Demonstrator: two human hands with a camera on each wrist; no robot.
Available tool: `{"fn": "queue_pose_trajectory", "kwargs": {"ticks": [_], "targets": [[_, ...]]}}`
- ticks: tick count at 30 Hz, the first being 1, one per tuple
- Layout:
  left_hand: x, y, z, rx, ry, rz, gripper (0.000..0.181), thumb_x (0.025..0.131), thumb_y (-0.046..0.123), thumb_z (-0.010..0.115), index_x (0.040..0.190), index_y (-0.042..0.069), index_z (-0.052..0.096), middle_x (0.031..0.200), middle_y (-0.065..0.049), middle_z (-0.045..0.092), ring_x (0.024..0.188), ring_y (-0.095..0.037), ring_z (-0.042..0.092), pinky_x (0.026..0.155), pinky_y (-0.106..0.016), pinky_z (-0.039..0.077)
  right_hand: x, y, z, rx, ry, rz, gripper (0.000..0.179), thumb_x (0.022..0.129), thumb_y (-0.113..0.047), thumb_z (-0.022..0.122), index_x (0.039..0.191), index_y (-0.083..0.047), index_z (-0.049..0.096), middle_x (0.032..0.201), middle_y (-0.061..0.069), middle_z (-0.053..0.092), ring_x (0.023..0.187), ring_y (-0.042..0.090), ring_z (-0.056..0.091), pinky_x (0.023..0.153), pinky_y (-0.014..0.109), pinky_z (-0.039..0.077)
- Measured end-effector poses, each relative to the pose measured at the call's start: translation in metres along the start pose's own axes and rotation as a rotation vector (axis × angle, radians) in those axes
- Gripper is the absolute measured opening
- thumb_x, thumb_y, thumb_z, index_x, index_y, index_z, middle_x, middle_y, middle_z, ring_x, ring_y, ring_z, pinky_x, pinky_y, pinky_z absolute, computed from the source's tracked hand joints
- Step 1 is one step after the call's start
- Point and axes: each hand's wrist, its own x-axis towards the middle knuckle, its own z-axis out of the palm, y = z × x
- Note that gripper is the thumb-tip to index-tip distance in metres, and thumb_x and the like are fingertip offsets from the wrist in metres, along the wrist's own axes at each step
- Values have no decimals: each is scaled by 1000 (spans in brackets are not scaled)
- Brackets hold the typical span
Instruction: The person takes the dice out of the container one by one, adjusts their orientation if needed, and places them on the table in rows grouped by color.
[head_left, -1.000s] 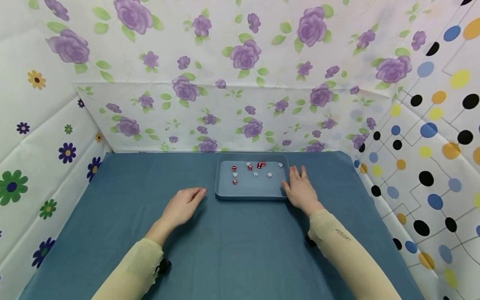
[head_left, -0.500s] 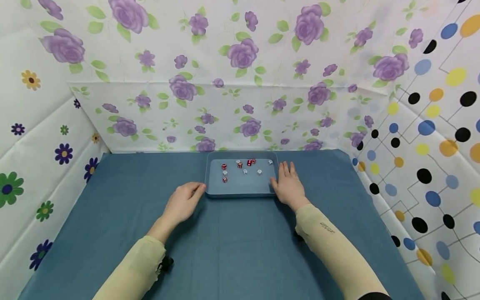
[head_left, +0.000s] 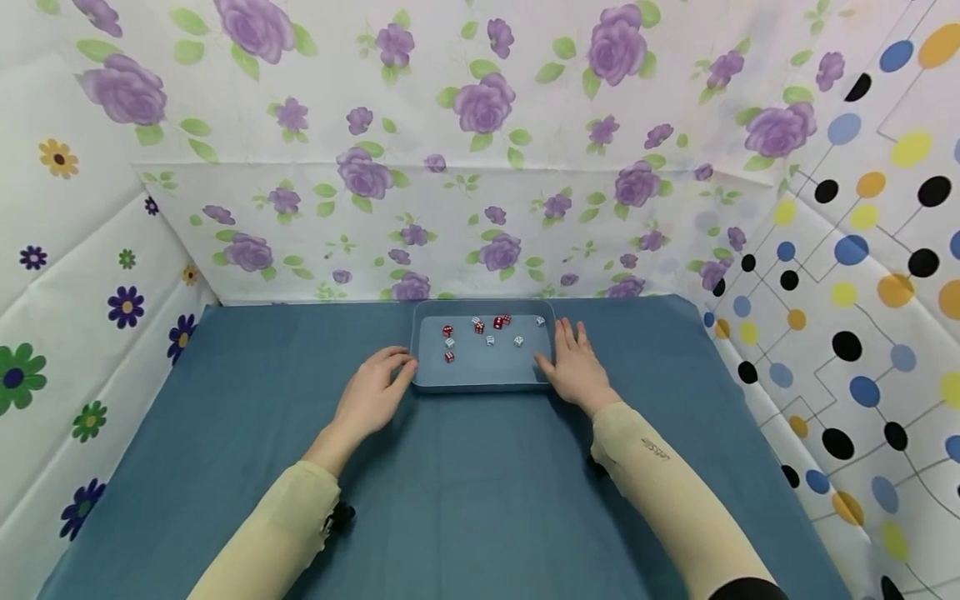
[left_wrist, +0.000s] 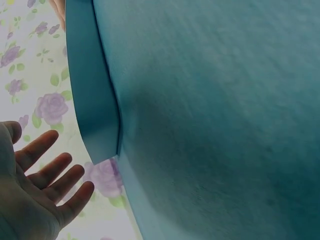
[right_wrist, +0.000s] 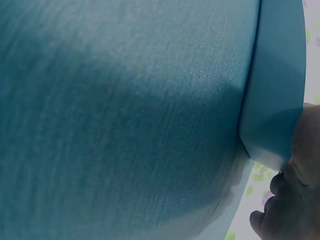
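A shallow blue-grey tray (head_left: 480, 387) lies on the blue cloth near the back edge. Scattered over its floor are several red dice (head_left: 449, 357) and several white dice (head_left: 518, 341). My left hand (head_left: 371, 392) is at the tray's left end, its fingertips right at the rim; in the left wrist view its fingers (left_wrist: 59, 182) are spread and loosely bent beside the tray wall (left_wrist: 92, 90). Along the right end lies my right hand (head_left: 579, 369), fingers straight against the outside, thumb over the front right rim. In the right wrist view this hand (right_wrist: 295, 195) is partly cut off.
Blue cloth (head_left: 480, 492) covers the table in front of the tray. Close behind the tray rises a white flowered curtain (head_left: 420, 233). A daisy-patterned sheet (head_left: 90, 333) stands at the left and a dotted sheet (head_left: 817, 333) at the right.
The tray, with its dice, has shifted left together with my right hand, then stopped. My left hand's fingers have opened slightly and come up to the tray's left rim.
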Motion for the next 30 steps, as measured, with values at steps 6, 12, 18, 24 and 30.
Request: {"fn": "queue_pose_trajectory", "kwargs": {"ticks": [6,12,18,24,30], "targets": [[10,8,4,38,-15,17,38,113,32,57,130,4,75,153,-19,58,142,-42,52,114,-61,43,2,-2,-3,-14,-23,-4,81,116,-44,42,170,2,3,178,21,-1,163,43,-6,130,57,11],[24,13,15,112,-34,54,33,110,29,62,126,6,78,156,-21,54,147,-43,46,117,-64,38,2,-1,-2,-9,-30,-6,77,117,-40,40,170,2,3,178,21,-2,163,42,-8,130,56,11],[37,15,26,195,-50,55,29,108,28,66,124,8,79,158,-21,51,149,-43,43,115,-65,39,4,2,3,9,-31,-11,75,118,-37,40,169,3,3,178,23,-2,163,44,-7,130,57,10],[48,14,35,270,-54,22,28,107,28,67,124,9,79,160,-21,48,152,-41,38,115,-64,38,6,4,5,28,-54,1,75,118,-37,38,170,1,-1,178,21,-7,163,41,-11,130,54,6],[58,15,39,333,-63,-21,28,104,27,72,124,9,79,166,-22,40,158,-44,26,122,-63,30,7,3,4,38,-46,0,75,117,-36,39,170,1,0,178,21,-6,163,42,-9,130,56,8]]}}
